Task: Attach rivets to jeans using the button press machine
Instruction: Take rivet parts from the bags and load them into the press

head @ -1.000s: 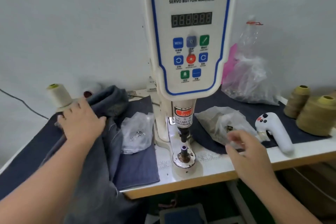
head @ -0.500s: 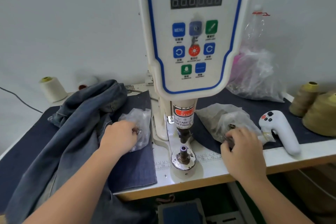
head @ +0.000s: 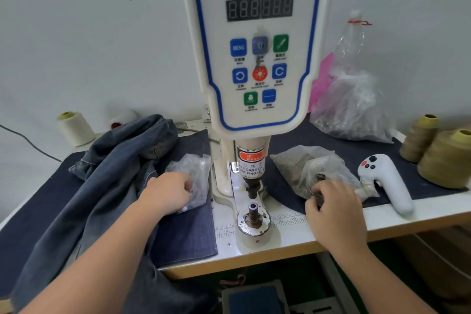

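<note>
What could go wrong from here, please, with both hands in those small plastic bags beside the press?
1. The left hand and right hand both work close to the white button press machine's metal lower die; a slip could put fingers under the punch.
2. The crumpled blue denim jeans hang off the table's front edge and might slide down.
3. Small parts could spill from the clear plastic bag.
</note>
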Available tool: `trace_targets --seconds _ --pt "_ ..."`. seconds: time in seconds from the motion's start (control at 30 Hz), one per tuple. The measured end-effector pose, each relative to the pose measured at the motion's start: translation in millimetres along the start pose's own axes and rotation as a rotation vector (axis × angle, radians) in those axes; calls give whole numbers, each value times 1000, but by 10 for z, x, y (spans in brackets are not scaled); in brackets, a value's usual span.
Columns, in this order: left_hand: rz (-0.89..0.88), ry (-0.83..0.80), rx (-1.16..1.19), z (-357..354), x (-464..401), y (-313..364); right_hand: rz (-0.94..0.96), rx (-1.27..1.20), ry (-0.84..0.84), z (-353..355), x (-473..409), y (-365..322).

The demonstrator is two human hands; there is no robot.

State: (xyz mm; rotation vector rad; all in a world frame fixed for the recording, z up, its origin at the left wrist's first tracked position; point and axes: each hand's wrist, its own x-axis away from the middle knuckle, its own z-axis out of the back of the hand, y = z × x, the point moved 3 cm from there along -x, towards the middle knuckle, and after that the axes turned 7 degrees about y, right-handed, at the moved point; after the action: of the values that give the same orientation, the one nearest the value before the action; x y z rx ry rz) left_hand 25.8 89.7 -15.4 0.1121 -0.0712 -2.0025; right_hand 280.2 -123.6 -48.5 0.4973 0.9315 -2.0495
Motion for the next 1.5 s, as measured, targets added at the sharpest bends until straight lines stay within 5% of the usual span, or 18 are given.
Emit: trace_targets --seconds 0.23,0.67,0.87,1.5 --pt "-3 41 -52 -17 33 30 -6 -16 -6 7 4 6" --pt "117 446 746 182 280 192 -10 -1 -29 8 6 9" --pt "-106 318 886 126 845 687 -14 3 -39 7 5 11" --pt "-30 397 1094 -84 1142 1015 -13 -15 -34 13 6 -2"
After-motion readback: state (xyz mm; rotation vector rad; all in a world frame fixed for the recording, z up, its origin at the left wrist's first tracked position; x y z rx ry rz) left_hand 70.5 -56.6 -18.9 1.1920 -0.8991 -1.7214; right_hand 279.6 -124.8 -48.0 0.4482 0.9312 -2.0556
